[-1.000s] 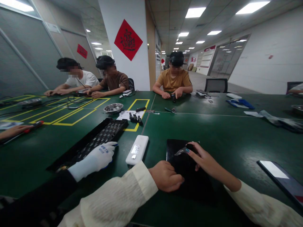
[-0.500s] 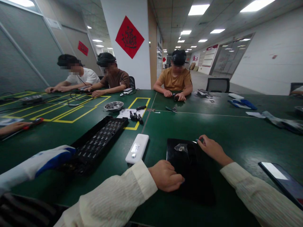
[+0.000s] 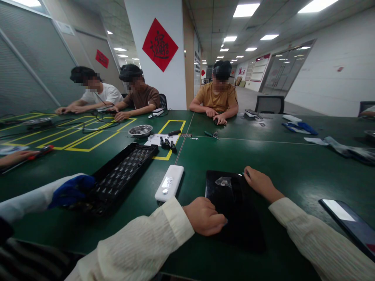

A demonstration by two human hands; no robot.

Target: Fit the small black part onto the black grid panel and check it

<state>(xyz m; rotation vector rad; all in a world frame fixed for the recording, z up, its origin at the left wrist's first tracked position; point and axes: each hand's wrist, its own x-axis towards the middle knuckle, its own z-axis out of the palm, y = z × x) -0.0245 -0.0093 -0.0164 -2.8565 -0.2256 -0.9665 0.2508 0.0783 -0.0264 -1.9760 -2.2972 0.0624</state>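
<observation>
A flat black slab (image 3: 234, 218) lies on the green table right in front of me. A small clear plastic bag (image 3: 223, 181) rests on its far end. My left hand (image 3: 205, 216) is a closed fist lying on the slab's near left edge, and nothing shows in it. My right hand (image 3: 259, 183) has its fingers curled over the slab's far right corner, just right of the bag and not touching it. Both my sleeves are cream-coloured.
A white power bank (image 3: 169, 182) lies left of the slab, beside a long black parts tray (image 3: 123, 175). A co-worker's blue-and-white gloved hand (image 3: 70, 191) touches the tray's near end. A phone (image 3: 348, 222) lies at the right. A metal bowl (image 3: 140, 130) and small tools sit farther back. Three people sit opposite.
My right hand has let go of the small bag, which now lies on the slab, and moved to the slab's far right corner. The gloved hand slid left along the tray.
</observation>
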